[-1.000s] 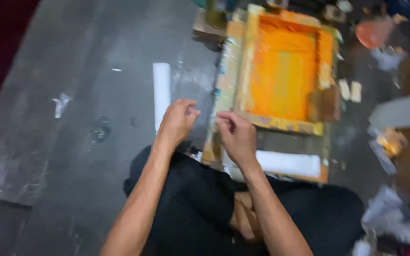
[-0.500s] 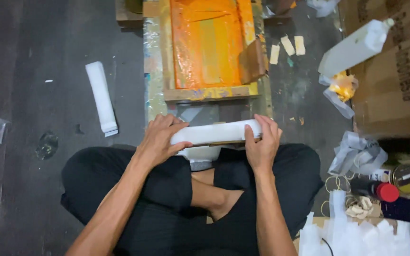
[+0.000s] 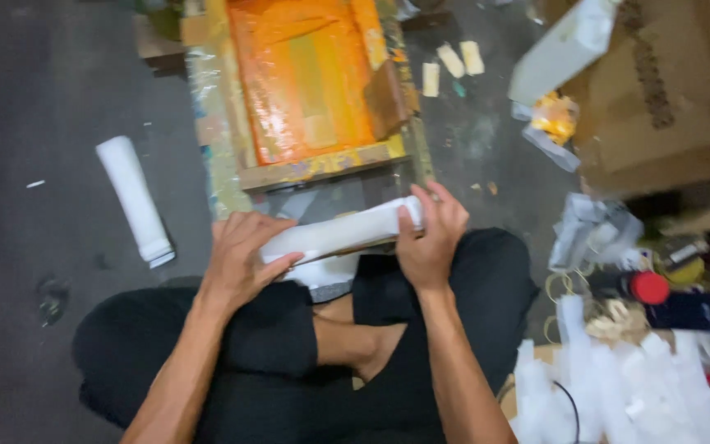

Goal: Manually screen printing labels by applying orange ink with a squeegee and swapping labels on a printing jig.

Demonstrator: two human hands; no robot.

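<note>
White tube (image 3: pixel 340 235): gripped at its ends by left hand (image 3: pixel 240 261) and right hand (image 3: pixel 431 238), below orange frame (image 3: pixel 310 82).

Lighting is dim and uneven. The far orange screen frame (image 3: pixel 310 82) is the brightest, most saturated area, with slight sheen. The floor at left falls into deep shadow. Motion blur softens the whole view, worst at the near right, where white tubes (image 3: pixel 618 386) smear.
</note>
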